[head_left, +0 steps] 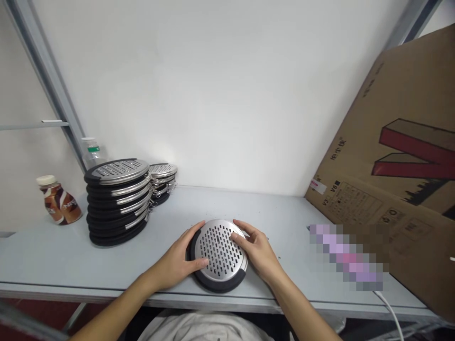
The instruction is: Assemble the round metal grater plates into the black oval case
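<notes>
A round perforated metal cover with a black rim lies near the front edge of the table, right before me. My left hand grips its left side, with the thumb on the slotted top and the fingers at the rim. On the right side, my right hand holds it too, its thumb resting on the metal and a finger at the far edge. The undersides of the cover and some fingertips are hidden. To the left stands a tall stack of similar black-rimmed covers, with a smaller stack behind it.
A brown drink bottle and a clear bottle stand at the left on the grey table. A large cardboard box leans along the right side. A blurred-out flat item with a white cable lies before it.
</notes>
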Motion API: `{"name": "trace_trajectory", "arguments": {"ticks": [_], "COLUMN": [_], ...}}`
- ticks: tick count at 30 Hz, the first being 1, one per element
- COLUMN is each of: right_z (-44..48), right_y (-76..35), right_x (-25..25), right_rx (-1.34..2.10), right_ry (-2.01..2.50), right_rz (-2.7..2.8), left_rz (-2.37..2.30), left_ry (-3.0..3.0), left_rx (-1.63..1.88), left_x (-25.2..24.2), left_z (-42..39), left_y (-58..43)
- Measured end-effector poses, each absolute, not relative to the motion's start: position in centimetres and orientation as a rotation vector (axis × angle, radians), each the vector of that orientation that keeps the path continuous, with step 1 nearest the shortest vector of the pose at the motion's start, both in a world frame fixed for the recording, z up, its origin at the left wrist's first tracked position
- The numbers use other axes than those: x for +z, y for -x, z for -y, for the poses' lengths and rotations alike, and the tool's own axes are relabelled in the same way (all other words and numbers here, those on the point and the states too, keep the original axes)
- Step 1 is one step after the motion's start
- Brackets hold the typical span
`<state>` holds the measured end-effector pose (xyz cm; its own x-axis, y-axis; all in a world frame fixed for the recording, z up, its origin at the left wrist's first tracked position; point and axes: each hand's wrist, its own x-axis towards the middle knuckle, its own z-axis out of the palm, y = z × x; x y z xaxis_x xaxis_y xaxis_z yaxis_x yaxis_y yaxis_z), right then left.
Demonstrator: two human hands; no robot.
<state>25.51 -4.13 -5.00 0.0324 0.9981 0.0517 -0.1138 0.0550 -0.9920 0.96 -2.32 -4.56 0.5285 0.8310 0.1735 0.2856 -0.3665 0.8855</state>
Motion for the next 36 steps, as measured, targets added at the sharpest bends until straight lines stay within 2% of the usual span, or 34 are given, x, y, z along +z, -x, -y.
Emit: {"name": "trace_trajectory", "arguments": {"ticks": [8,13,19,25,29,36], "right_z": [3.7,4.2,4.7,4.3,3.8,3.8], "right_y": [-26.2,-26.2,-26.0,-25.8,-26.0,-25.9], "right_x": [-5.7,-5.0,-4.1,-4.4,-4.7,-4.3], "right_rx": [0.958,0.803,0.687,0.886,1.097,1.209], "right_ry": [1.074,1.089,1.052,0.989,0.904,0.847], "right_rz": [1.065,1.121,1.098,1.109,1.012,0.965], "left_rz": [-0.969,-0.815,-0.803,-0.549,-0.515,-0.57], "left_ry": [-2.22,-2.449,-1.932,-1.535,-1.531,-1.553], "left_rx": [0.594,0.629,0.848,0.812,0.766,0.75], "left_x": [-5.1,-4.5,-3.4,-3.9,-4.1,-4.4], "left_z": [2.6,3.3,3.7,3.3,3.1,3.1], "left_y": [-1.3,-1.4,-1.5,-2.1,-1.9,-1.6]}}
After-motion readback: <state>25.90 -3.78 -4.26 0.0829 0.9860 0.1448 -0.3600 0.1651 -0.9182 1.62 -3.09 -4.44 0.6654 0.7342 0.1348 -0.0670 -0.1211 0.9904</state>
